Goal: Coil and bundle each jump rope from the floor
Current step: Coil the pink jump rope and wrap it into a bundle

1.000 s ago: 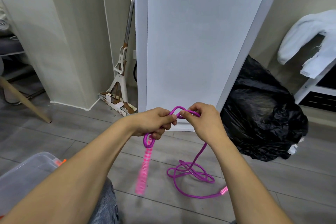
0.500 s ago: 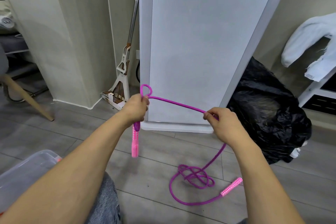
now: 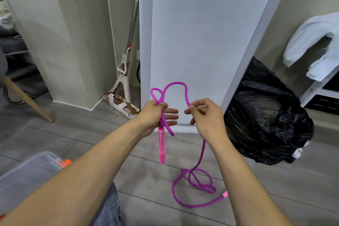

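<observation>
Your left hand (image 3: 156, 113) holds the magenta jump rope (image 3: 185, 91) raised in front of you: the thumb clamps several strands against the palm while the other fingers lie stretched out to the right. A small loop stands up above that thumb, and a short bend of cord hangs below the hand. The pink patterned handle (image 3: 162, 146) hangs straight down from the same grip, clear of the floor (image 3: 73, 134). Your right hand (image 3: 206, 118) pinches the cord between thumb and forefinger, remaining fingers loosely curled. The two hands are near one another but apart, and between them the cord rises in a tall arch. From the right hand the cord drops to the grey plank floor, where the rest lies in a loose tangle of loops. The second handle (image 3: 225, 193) lies on the floor at the right end of that tangle, partly hidden by your right forearm. Surroundings: a glossy white panel (image 3: 201, 42) stands directly ahead; a full black plastic bag (image 3: 266, 115) sits on the floor to its right; a mop (image 3: 126, 68) leans in the corner to its left; a clear plastic bin (image 3: 27, 172) occupies the lower left of the view.
</observation>
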